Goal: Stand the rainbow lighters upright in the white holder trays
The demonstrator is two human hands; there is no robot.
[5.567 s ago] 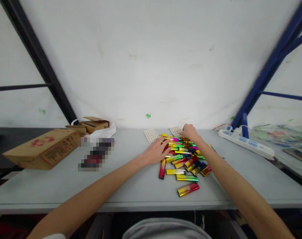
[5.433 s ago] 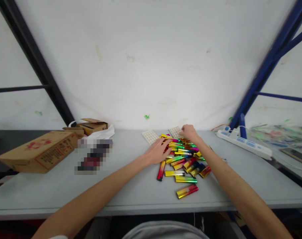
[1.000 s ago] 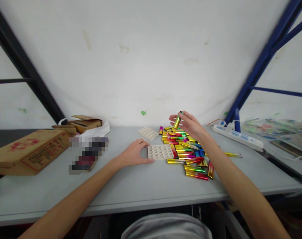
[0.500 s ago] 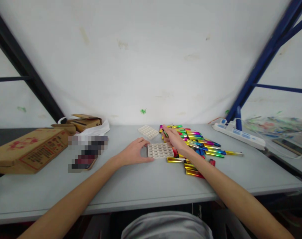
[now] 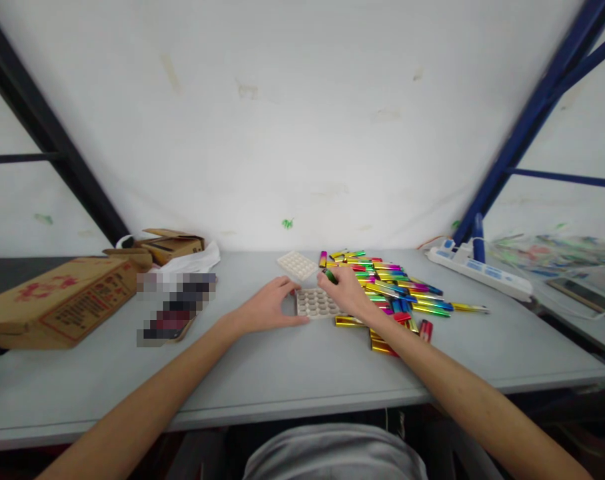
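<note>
My left hand (image 5: 270,305) braces the left end of a cream tray (image 5: 315,308) with rows of round holes. Its thumb lies along the near corner and its fingertips reach the far corner. My right hand (image 5: 346,290) is closed over the tray's right part and pinches a slim green and dark piece, apparently a lighter (image 5: 329,275), above the holes. Just to the right spreads a heap of shiny lighters (image 5: 390,288) in gold, green, red, blue and purple. Part of the tray and of the heap is hidden under my right hand and forearm.
A second cream tray (image 5: 296,265) lies farther back. To the left are a cardboard box (image 5: 72,300), a smaller open box (image 5: 170,247), a white plastic bag (image 5: 195,260) and a blurred-out phone-like item (image 5: 180,310). A white power strip (image 5: 480,273) stands at the right.
My right hand has come a little left and nearer over the tray with the piece in its pinch. A red lighter beside my forearm shows more now. My left hand stays put.
</note>
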